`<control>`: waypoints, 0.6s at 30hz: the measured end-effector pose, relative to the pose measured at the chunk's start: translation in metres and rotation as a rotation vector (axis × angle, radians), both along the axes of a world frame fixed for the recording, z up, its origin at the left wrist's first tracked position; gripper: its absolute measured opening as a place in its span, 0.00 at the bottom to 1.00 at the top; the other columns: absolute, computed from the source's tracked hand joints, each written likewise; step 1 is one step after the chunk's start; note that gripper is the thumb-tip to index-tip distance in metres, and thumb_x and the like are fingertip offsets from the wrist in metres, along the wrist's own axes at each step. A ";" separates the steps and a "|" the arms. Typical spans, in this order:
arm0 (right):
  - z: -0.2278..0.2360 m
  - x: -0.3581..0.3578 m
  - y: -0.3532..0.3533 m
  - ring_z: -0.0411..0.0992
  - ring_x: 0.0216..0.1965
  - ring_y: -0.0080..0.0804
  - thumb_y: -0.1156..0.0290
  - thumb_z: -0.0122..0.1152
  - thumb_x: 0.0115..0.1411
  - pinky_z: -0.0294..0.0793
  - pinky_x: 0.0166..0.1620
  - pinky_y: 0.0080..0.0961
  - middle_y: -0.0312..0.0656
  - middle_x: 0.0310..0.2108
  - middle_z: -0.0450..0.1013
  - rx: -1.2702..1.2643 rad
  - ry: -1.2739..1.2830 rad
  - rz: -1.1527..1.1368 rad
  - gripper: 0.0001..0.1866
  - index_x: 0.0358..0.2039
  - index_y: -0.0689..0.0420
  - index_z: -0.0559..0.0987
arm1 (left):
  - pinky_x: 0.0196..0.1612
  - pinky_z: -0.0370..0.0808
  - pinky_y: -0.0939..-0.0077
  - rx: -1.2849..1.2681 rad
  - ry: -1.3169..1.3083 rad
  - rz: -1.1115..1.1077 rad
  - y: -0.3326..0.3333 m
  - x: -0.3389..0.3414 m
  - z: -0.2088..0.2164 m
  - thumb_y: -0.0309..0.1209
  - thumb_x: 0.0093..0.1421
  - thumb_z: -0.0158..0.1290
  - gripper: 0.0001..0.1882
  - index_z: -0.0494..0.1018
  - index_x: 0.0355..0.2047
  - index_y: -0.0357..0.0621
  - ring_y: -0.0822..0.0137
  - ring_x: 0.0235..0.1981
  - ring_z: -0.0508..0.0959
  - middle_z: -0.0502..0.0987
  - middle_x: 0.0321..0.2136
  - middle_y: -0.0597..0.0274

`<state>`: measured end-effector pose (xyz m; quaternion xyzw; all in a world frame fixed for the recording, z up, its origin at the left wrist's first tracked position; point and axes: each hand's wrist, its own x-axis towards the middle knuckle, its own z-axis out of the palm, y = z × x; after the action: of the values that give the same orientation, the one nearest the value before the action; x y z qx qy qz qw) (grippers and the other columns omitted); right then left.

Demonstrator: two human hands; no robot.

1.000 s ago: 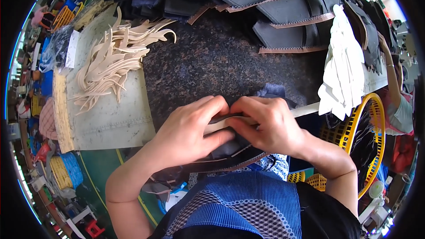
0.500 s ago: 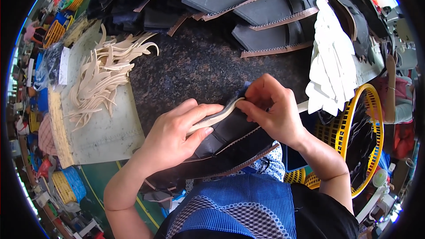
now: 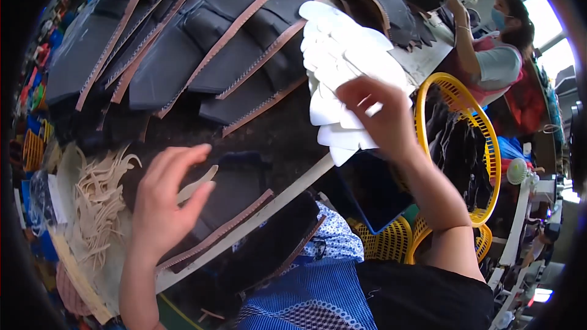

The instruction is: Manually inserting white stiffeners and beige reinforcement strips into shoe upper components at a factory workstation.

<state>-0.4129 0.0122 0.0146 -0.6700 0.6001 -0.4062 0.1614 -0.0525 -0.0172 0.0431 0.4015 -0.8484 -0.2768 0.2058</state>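
My left hand (image 3: 164, 201) hovers at the left, thumb and fingers spread apart. Between them a narrow beige strip (image 3: 200, 182) shows beside a black sheet piece (image 3: 232, 192) with a brown stitched edge; whether the hand touches the strip is unclear. My right hand (image 3: 382, 116) is over the right side of a pile of white curved pieces (image 3: 351, 55). Its fingers are bent, with a gap between thumb and fingers, and I see nothing in them. Whether the fingertips touch the pile is hard to tell.
Black pieces with brown stitched edges (image 3: 202, 43) overlap across the far side. A heap of beige strips (image 3: 98, 201) lies at the left. Right of the table stands a yellow basket (image 3: 494, 165) holding dark pieces. Beyond it, a person in a mask (image 3: 498, 64) works.
My hands have moved apart: the left has let go of the beige strip and black piece, and the right has gone to the white pile. The view has swung right.
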 end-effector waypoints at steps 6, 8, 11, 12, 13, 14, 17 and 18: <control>-0.002 -0.103 -0.071 0.83 0.44 0.35 0.54 0.75 0.62 0.82 0.45 0.32 0.44 0.44 0.84 0.009 0.414 -0.131 0.22 0.47 0.60 0.85 | 0.69 0.68 0.56 -0.523 0.006 -0.600 -0.006 -0.161 -0.031 0.42 0.60 0.67 0.31 0.75 0.59 0.36 0.52 0.65 0.73 0.77 0.59 0.50; -0.003 -0.086 -0.087 0.83 0.46 0.39 0.40 0.75 0.57 0.82 0.46 0.37 0.46 0.47 0.83 0.185 0.561 -0.187 0.33 0.47 0.58 0.84 | 0.70 0.65 0.57 -0.675 -0.096 -0.578 -0.020 -0.200 -0.057 0.51 0.65 0.61 0.35 0.72 0.63 0.36 0.53 0.67 0.70 0.74 0.63 0.50; -0.008 -0.088 -0.093 0.83 0.44 0.43 0.42 0.73 0.59 0.81 0.45 0.38 0.47 0.43 0.83 0.200 0.546 -0.157 0.30 0.41 0.59 0.84 | 0.69 0.61 0.60 -0.739 -0.277 -0.433 -0.037 -0.230 -0.079 0.60 0.68 0.52 0.41 0.69 0.66 0.36 0.56 0.69 0.66 0.70 0.67 0.51; -0.012 -0.091 -0.092 0.83 0.42 0.43 0.46 0.72 0.62 0.82 0.44 0.38 0.47 0.40 0.83 0.142 0.537 -0.158 0.25 0.40 0.60 0.84 | 0.69 0.60 0.60 -0.756 -0.346 -0.444 -0.041 -0.231 -0.083 0.63 0.68 0.49 0.43 0.68 0.68 0.36 0.57 0.69 0.64 0.68 0.69 0.51; -0.015 -0.095 -0.090 0.83 0.42 0.43 0.46 0.72 0.62 0.82 0.44 0.38 0.47 0.40 0.83 0.148 0.533 -0.160 0.25 0.40 0.60 0.84 | 0.68 0.59 0.61 -0.762 -0.420 -0.459 -0.042 -0.231 -0.084 0.65 0.68 0.46 0.46 0.67 0.69 0.37 0.58 0.70 0.63 0.66 0.70 0.52; -0.017 -0.100 -0.088 0.83 0.39 0.46 0.53 0.70 0.62 0.81 0.42 0.39 0.49 0.36 0.83 0.083 0.461 -0.189 0.20 0.37 0.60 0.83 | 0.68 0.59 0.61 -0.757 -0.421 -0.465 -0.042 -0.232 -0.085 0.65 0.68 0.46 0.46 0.67 0.69 0.37 0.58 0.70 0.63 0.66 0.70 0.52; -0.022 -0.152 -0.078 0.79 0.26 0.40 0.68 0.60 0.67 0.80 0.35 0.37 0.51 0.26 0.80 -0.124 0.142 -0.399 0.10 0.33 0.61 0.83 | 0.68 0.58 0.61 -0.808 -0.384 -0.440 -0.038 -0.234 -0.083 0.64 0.68 0.48 0.45 0.67 0.69 0.37 0.59 0.69 0.64 0.67 0.70 0.52; -0.012 -0.175 -0.070 0.78 0.25 0.34 0.68 0.57 0.69 0.79 0.34 0.34 0.47 0.24 0.80 -0.152 0.048 -0.539 0.12 0.33 0.63 0.83 | 0.68 0.59 0.61 -0.771 -0.356 -0.454 -0.039 -0.234 -0.081 0.64 0.68 0.49 0.45 0.67 0.69 0.37 0.59 0.69 0.65 0.68 0.69 0.52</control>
<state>-0.5878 -0.0580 0.0027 -0.5058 0.7282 -0.4621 -0.0175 -0.2868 -0.0559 -0.0380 0.1415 -0.9775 0.0927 0.1256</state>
